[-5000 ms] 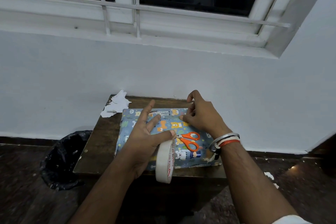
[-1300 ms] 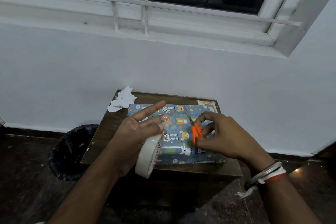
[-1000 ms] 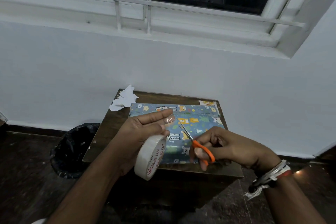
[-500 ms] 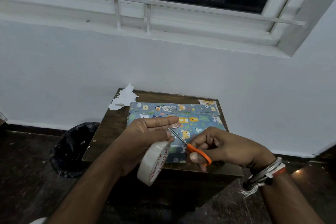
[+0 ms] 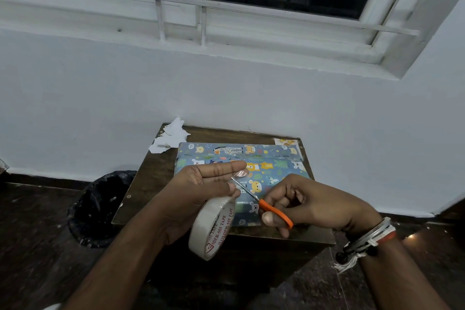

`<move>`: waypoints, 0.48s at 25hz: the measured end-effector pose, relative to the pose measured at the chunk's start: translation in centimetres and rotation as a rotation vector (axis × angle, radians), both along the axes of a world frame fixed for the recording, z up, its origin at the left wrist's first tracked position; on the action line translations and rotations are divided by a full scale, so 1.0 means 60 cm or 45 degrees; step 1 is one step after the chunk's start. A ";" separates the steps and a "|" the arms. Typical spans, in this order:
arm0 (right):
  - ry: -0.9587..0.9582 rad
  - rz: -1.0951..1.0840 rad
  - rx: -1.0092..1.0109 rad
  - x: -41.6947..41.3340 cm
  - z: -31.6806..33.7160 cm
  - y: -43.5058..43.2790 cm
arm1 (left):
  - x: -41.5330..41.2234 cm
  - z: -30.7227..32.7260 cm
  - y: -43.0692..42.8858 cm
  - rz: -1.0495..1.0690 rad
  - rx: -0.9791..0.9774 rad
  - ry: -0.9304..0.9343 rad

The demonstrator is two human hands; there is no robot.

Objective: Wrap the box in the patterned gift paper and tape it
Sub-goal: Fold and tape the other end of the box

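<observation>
The scissors (image 5: 263, 203), now lifted off the wrapped box (image 5: 279, 171) beyond the fingertips, are gripped in the curled right hand (image 5: 312, 206) and set to the strip drawn between the straight, pressed-together fingers of the left hand (image 5: 198, 184) and its thumb-pinched tape roll (image 5: 214, 228), so a cut is expected.

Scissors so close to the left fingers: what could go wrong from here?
The scissors in the right hand reach the fingertips of the left hand; the snip might nick a finger. The tape strip stuck there may curl onto itself once cut. The tape roll hangs from that hand and could swing.
</observation>
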State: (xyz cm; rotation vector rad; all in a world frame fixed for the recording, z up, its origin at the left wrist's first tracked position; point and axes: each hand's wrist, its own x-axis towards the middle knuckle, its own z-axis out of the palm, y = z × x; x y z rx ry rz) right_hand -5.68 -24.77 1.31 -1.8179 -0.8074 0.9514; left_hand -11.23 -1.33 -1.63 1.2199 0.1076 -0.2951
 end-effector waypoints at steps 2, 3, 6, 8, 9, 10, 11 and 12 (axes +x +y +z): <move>0.005 -0.001 0.010 0.000 0.003 0.000 | -0.002 0.002 -0.002 0.005 -0.024 -0.003; 0.006 0.004 0.015 0.000 0.004 0.001 | -0.002 0.002 -0.003 0.010 -0.027 -0.004; -0.009 0.032 0.021 0.000 0.003 0.001 | -0.003 0.003 -0.001 -0.004 0.008 -0.009; -0.014 0.047 0.014 0.000 0.001 0.001 | -0.003 0.003 0.000 -0.028 0.033 -0.014; -0.009 0.055 0.013 0.000 0.001 0.001 | -0.002 0.002 0.000 -0.035 0.035 -0.015; -0.005 0.061 0.014 0.001 0.000 0.001 | -0.002 0.002 0.000 -0.039 0.036 -0.017; -0.002 0.065 0.013 0.001 0.000 0.001 | -0.002 0.001 0.000 -0.042 0.037 -0.019; 0.000 0.067 0.016 0.001 -0.001 0.001 | -0.001 0.000 0.000 -0.044 0.036 -0.018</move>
